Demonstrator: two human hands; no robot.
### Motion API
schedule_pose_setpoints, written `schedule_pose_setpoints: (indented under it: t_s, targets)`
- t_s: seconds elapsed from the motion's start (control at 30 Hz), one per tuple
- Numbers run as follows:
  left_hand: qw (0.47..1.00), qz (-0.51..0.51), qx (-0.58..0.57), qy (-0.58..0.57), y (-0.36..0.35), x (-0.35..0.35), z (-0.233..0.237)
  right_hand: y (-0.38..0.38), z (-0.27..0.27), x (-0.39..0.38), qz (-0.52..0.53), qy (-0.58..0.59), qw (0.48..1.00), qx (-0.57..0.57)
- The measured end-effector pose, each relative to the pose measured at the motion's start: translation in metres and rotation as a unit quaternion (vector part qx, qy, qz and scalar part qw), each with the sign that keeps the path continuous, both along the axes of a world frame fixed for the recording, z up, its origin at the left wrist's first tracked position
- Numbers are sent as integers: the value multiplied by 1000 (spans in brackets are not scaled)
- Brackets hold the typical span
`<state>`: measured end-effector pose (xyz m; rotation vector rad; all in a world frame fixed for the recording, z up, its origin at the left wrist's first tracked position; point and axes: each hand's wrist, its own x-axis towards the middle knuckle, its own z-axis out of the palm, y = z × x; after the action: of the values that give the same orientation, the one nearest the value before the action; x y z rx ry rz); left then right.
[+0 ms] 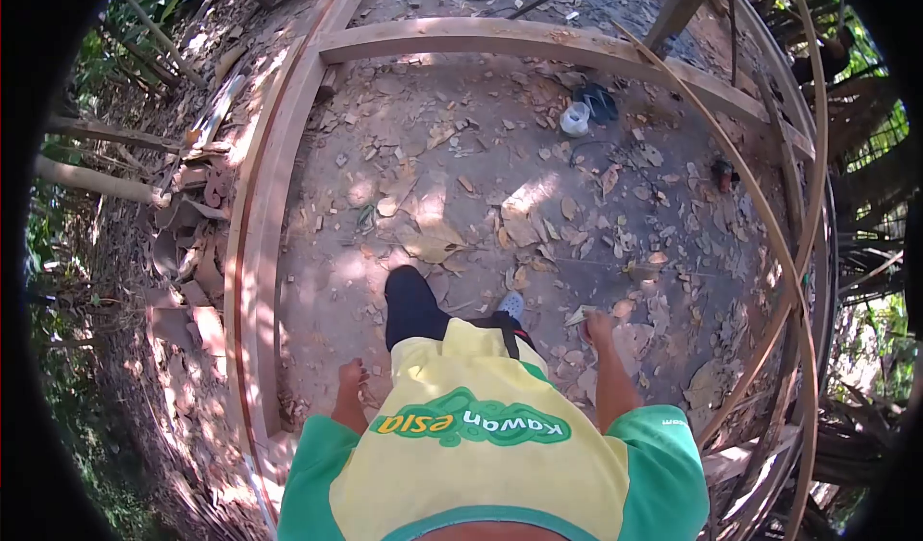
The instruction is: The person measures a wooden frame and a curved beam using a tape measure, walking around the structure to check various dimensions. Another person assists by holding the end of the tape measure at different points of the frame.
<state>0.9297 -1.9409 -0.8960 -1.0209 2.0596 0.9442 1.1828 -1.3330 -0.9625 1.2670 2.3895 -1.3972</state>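
Above the near part of the framed ground (332, 219), the person's left grip (353, 377) hangs low beside the body, fingers looking curled; from where I stand it is too small to tell whether they are together or slightly apart, and I see nothing in them. The right grip (598, 329) hangs on the other side, just beside a pale scrap (580, 316), perhaps a leaf; I cannot tell whether the fingers are clamped on it or it only lies on the ground beyond. Nearest the left grip is the left beam (267, 252), running along the ground's left edge to the far left corner, where the far beam (510, 36) meets it. One dark-trousered knee (413, 305) is forward and a light shoe (512, 305) shows beyond it, so I judge this to be walking, or a shift of stance. To do it well, I'd set each foot flat, since dry leaves (433, 245) may slide underfoot, and leave both arms loose for balance. Near the far edge, right of its middle, sits a white plastic bag (575, 119), and a red-and-black object (723, 174) lies toward the right edge; either could be kicked. Bent wooden strips (808, 281) cross that right side, so I'd give them room.
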Motion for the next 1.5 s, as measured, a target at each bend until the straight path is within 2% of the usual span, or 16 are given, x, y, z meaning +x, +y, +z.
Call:
schedule_pose_setpoints:
  t_s: [0.07,0.2,0.43,0.6,0.63,0.7,0.77,0.9,1.07,1.17,1.23,1.3,1.33,1.37,1.43,1.5]
  targets:
    - [999,11,37,3,36,-29,-4,63,104,-136,-176,85,970,-142]
    - [994,-49,98,-4,133,-92,-20,136,192,-297,-149,180,963,-133]
    - [972,-165,139,-94,271,-247,-56,138,142,-445,-144,81,945,-282]
    - [937,-287,54,-189,355,-461,-76,162,54,-482,-123,-44,976,-174]
    - [936,-315,29,-154,388,-513,-75,170,49,-480,-130,-93,974,-158]
    - [931,-332,141,59,431,-611,-96,177,64,-468,-190,-151,955,-172]
    - [928,-218,280,113,529,-684,3,185,72,-473,-296,-100,934,-173]
    - [895,-268,319,159,632,-770,82,213,71,-494,-388,-78,895,-206]
    - [904,-331,256,83,689,-777,24,253,35,-544,-414,-46,874,-249]
    - [893,-380,240,4,709,-729,-31,297,-3,-582,-360,-62,907,-209]
    - [873,-428,231,-34,744,-680,-8,329,-34,-603,-334,-23,924,-187]
    - [796,-505,331,-37,732,-644,-116,376,-74,-628,-155,-93,983,-13]
    - [838,-438,300,-130,754,-628,-107,380,-167,-616,-207,-56,972,-100]
    - [845,-399,302,-187,777,-614,-107,417,-81,-649,-227,-53,944,-232]
    - [852,-414,249,-201,820,-604,-102,445,-131,-649,-142,-63,977,-145]
    - [809,-487,216,-247,834,-602,-87,461,-178,-625,-204,-22,959,-196]
